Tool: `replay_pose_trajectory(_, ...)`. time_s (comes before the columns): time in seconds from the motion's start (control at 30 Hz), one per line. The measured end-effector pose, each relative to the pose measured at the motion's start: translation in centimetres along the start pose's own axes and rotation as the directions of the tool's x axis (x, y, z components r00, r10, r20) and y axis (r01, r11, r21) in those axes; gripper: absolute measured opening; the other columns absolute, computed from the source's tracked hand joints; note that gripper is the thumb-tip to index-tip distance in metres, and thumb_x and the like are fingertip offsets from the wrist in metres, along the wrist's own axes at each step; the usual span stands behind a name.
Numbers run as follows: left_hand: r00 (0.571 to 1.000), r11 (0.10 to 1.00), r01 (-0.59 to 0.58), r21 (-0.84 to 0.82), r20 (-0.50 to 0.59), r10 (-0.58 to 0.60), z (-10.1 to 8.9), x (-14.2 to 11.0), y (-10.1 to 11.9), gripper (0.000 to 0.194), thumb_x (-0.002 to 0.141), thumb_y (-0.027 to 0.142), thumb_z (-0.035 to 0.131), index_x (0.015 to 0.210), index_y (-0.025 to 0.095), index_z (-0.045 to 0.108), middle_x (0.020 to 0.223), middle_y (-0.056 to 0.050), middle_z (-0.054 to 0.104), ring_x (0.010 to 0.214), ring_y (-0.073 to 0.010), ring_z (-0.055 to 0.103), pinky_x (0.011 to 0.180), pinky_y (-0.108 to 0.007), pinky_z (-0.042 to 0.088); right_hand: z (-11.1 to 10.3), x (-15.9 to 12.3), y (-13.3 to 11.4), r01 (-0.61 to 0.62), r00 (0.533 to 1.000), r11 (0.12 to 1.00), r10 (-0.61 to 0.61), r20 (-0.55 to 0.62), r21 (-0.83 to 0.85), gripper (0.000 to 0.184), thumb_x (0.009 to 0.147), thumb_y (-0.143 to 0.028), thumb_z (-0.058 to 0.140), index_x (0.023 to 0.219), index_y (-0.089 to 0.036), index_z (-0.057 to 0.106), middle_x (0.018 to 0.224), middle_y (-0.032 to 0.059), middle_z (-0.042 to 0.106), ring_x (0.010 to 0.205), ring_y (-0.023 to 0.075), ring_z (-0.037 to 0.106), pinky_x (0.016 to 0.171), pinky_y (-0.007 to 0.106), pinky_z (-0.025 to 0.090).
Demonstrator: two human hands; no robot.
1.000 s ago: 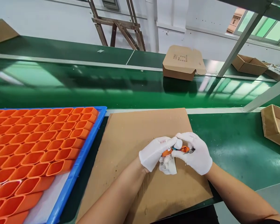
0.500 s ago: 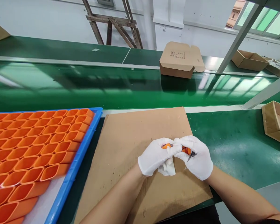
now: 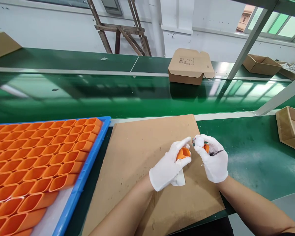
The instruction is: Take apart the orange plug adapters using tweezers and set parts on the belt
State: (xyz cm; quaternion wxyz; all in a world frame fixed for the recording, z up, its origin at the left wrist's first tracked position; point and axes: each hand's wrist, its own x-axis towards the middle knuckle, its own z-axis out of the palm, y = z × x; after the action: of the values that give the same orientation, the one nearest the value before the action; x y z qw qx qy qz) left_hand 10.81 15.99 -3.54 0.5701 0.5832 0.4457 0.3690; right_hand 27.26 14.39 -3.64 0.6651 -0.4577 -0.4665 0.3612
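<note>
My left hand point(image 3: 170, 165), in a white glove, is closed around a short orange plastic tube point(image 3: 183, 153), its open end toward the right. A white piece point(image 3: 179, 178), perhaps cloth, hangs below this hand. My right hand point(image 3: 214, 160), also gloved, pinches a small white round part point(image 3: 199, 141) with a bit of coloured wiring or circuitry at its left edge. Tucked in the right palm is an orange-handled tool with thin dark tips point(image 3: 217, 152); its kind is mostly hidden. A small gap separates the two hands above the cardboard sheet point(image 3: 137, 157).
To the left, a blue tray point(image 3: 82, 183) holds rows of orange tubes point(image 3: 64, 168). An open carton point(image 3: 190, 65) stands beyond the green belt point(image 3: 127, 101). Another cardboard box point(image 3: 291, 129) sits at the right, near a slanted metal post point(image 3: 280, 98).
My hands, together before, have moved apart. The white round part is now clear of the orange tube and stays in my right hand, while the tube's open end shows in my left.
</note>
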Motion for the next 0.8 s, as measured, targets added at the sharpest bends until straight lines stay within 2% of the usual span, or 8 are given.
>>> replay_pose_trajectory(0.07, 1.000, 0.999, 0.012, -0.044, 0.016, -0.011, 0.0, 0.0, -0.1, 0.060, 0.082, 0.020, 0.068, 0.140, 0.033, 0.058, 0.121, -0.004, 0.066, 0.102, -0.0203, 0.068, 0.094, -0.036, 0.054, 0.0, 0.1, -0.2, 0.027, 1.000, 1.000, -0.027, -0.008, 0.001, 0.018, 0.082, -0.029, 0.081, 0.098, -0.026, 0.073, 0.097, 0.0030, 0.074, 0.097, 0.0220, 0.073, 0.094, 0.044, 0.060)
replay_pose_trajectory(0.13, 1.000, 0.987, 0.000, -0.162, 0.014, 0.003, -0.2, 0.0, 0.0, 0.064, 0.080, 0.019, 0.070, 0.141, 0.032, 0.056, 0.119, -0.005, 0.067, 0.110, -0.0219, 0.067, 0.098, -0.038, 0.054, 0.0, 0.0, -0.2, 0.017, 1.000, 1.000, -0.017, -0.023, -0.002, 0.018, 0.083, -0.030, 0.080, 0.099, -0.025, 0.073, 0.100, 0.0039, 0.075, 0.100, 0.0232, 0.073, 0.094, 0.045, 0.060)
replay_pose_trajectory(0.2, 1.000, 0.969, -0.017, -0.245, -0.016, 0.014, -0.5, 0.0, 0.2, 0.057, 0.075, 0.016, 0.076, 0.129, 0.029, 0.065, 0.119, -0.006, 0.068, 0.110, -0.0235, 0.066, 0.096, -0.038, 0.056, -0.2, -0.1, 0.0, 0.007, 0.999, 1.000, -0.007, -0.034, 0.000, 0.021, 0.083, -0.030, 0.081, 0.102, -0.026, 0.074, 0.100, 0.0039, 0.075, 0.100, 0.0238, 0.073, 0.095, 0.046, 0.060)
replay_pose_trajectory(0.3, 0.999, 0.960, -0.024, -0.278, -0.040, 0.014, -1.0, -0.2, 0.9, 0.036, 0.072, 0.015, 0.080, 0.106, 0.025, 0.075, 0.120, -0.008, 0.067, 0.105, -0.0252, 0.067, 0.089, -0.039, 0.060, -0.4, -0.3, 0.4, 0.047, 0.999, 0.997, -0.049, -0.023, -0.056, 0.021, 0.084, -0.027, 0.080, 0.104, -0.027, 0.075, 0.104, 0.0036, 0.074, 0.099, 0.0232, 0.073, 0.095, 0.046, 0.059)
replay_pose_trajectory(0.5, 0.991, 0.849, -0.137, -0.510, -0.068, 0.119, -1.0, -0.1, 1.9, 0.029, 0.069, 0.009, 0.084, 0.089, 0.025, 0.070, 0.107, -0.001, 0.063, 0.113, -0.0280, 0.070, 0.099, -0.045, 0.059, -0.5, -0.1, 0.3, 0.158, 0.986, 0.969, -0.164, -0.016, -0.192, 0.022, 0.087, -0.019, 0.075, 0.106, -0.031, 0.075, 0.104, 0.0026, 0.072, 0.099, 0.0209, 0.069, 0.090, 0.042, 0.057)
replay_pose_trajectory(0.6, 0.982, 0.877, -0.190, -0.442, -0.107, 0.158, -0.9, 0.0, 1.6, 0.026, 0.073, 0.009, 0.081, 0.090, 0.025, 0.069, 0.103, -0.001, 0.063, 0.114, -0.0284, 0.070, 0.095, -0.043, 0.061, -0.4, -0.1, 0.3, 0.191, 0.981, 0.962, -0.193, 0.009, -0.196, 0.025, 0.088, -0.017, 0.073, 0.108, -0.032, 0.074, 0.103, 0.0018, 0.072, 0.098, 0.0197, 0.068, 0.089, 0.040, 0.057)
replay_pose_trajectory(0.73, 0.923, 0.943, -0.324, -0.077, -0.243, 0.297, -0.8, -0.4, 0.5, 0.029, 0.075, 0.014, 0.079, 0.101, 0.027, 0.075, 0.111, -0.006, 0.066, 0.107, -0.0260, 0.070, 0.092, -0.039, 0.061, -0.5, -0.3, 0.2, 0.227, 0.974, 0.943, -0.224, 0.040, -0.243, 0.029, 0.088, -0.014, 0.072, 0.110, -0.033, 0.073, 0.103, 0.0016, 0.072, 0.098, 0.0200, 0.068, 0.088, 0.041, 0.057)
replay_pose_trajectory(0.8, 0.904, 0.941, -0.338, 0.009, -0.275, 0.327, -0.6, -0.8, 0.1, 0.030, 0.076, 0.017, 0.078, 0.104, 0.028, 0.075, 0.119, -0.006, 0.068, 0.101, -0.0239, 0.071, 0.091, -0.038, 0.062, -0.5, -0.4, 0.1, 0.258, 0.966, 0.931, -0.251, 0.061, -0.258, 0.033, 0.089, -0.013, 0.070, 0.113, -0.035, 0.073, 0.102, 0.0011, 0.072, 0.098, 0.0198, 0.067, 0.088, 0.041, 0.058)
